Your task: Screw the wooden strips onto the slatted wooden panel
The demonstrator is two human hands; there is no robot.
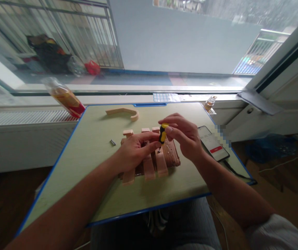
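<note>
A stubby yellow-and-black screwdriver stands nearly upright over a pale wooden strip. My right hand pinches its handle between thumb and fingers. From the other side, the thumb and forefinger of my left hand close in at the handle's lower end. The rest of that hand lies across the wooden piece. Below the driver, a small dark screw shows on the strip. Several such strips with bent upper ends cross a reddish-brown wooden board, partly hidden by my left hand. Small bits lie on the board's right part.
A loose curved wooden hook lies at the table's back. A small metal piece is left of the board, and a phone with a strap lies right. A drink bottle and a small glass bottle stand beyond the edges.
</note>
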